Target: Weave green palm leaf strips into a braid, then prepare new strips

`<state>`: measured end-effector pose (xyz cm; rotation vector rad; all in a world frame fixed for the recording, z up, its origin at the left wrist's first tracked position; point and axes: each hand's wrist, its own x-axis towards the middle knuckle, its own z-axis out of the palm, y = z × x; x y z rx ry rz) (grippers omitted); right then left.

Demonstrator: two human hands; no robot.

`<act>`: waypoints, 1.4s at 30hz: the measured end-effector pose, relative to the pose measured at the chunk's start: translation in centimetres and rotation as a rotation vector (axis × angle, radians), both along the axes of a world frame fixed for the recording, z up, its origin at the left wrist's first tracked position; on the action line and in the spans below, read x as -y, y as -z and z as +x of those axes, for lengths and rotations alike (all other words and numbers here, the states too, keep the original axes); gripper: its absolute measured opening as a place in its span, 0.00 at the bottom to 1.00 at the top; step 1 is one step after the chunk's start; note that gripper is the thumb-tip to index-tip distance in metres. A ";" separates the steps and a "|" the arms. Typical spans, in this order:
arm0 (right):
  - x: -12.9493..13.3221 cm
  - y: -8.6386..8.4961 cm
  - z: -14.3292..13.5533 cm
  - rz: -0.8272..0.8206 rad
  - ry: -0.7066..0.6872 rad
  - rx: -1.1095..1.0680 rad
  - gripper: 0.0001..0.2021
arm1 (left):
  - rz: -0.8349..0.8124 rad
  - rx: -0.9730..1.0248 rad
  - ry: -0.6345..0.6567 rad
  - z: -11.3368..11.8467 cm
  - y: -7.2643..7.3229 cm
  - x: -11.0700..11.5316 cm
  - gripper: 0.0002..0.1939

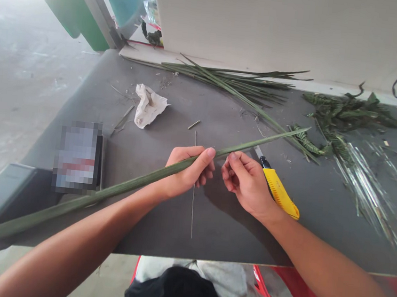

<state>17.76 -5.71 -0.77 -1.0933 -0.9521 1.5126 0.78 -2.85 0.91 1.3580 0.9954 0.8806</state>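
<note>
A long green leaf (138, 178) runs from the lower left corner up to a thin tip right of centre. My left hand (191, 166) is closed on it, with the thumb pressed along its upper side. Just right of that, my right hand (243, 178) has its fingers curled and thumb against forefinger, right below the leaf; whether something thin is pinched there is too small to tell. Beside my right hand lies a yellow utility knife (281, 192) with its blade out. Under my left hand, a thin wire (192, 214) lies on the grey table (153, 238).
Long green leaves (233, 83) lie along the wall. At right are curled woven leaves (351, 112) and clear thin strips (371, 190). Crumpled paper (149, 107), a short stem piece (194, 124) and a blurred-out device (79, 157) are at left. Green bin (70, 5) stands beyond.
</note>
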 end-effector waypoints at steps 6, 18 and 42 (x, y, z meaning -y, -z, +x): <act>-0.1 -0.3 0.1 -0.024 0.097 -0.047 0.12 | 0.210 -0.159 -0.041 0.1 0.5 0.2 0.25; -0.4 -1.0 0.0 -0.251 0.113 -0.332 0.15 | 0.486 -0.276 -0.035 -0.1 1.1 -0.1 0.24; -0.8 -0.7 0.3 -0.313 0.098 -0.473 0.17 | 0.440 -0.304 0.004 -0.4 0.4 -0.3 0.23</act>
